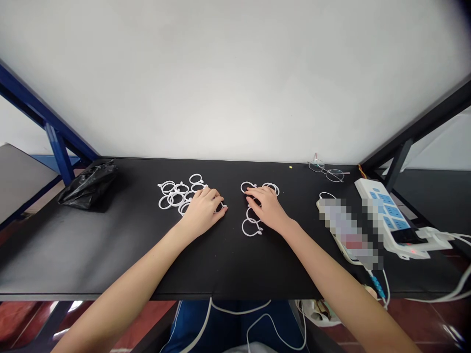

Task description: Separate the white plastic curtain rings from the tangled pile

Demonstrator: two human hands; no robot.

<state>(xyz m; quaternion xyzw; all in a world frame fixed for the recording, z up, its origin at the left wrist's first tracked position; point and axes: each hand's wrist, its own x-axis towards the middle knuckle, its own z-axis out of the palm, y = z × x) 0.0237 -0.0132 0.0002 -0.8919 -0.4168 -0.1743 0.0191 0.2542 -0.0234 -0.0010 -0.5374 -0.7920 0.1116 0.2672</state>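
A black table carries two groups of white plastic rings. The larger pile of rings lies left of centre. My left hand rests on its right edge, fingers curled down onto a ring there. A smaller group of rings lies at the centre. My right hand lies palm down over that group, fingers stretched out flat and pressing on the rings. Some rings are hidden under both hands.
A crumpled black plastic bag sits at the table's far left. Spectacles lie at the back right. A white power strip with cables and a blurred object occupy the right side. Blue and black frame struts rise at both sides.
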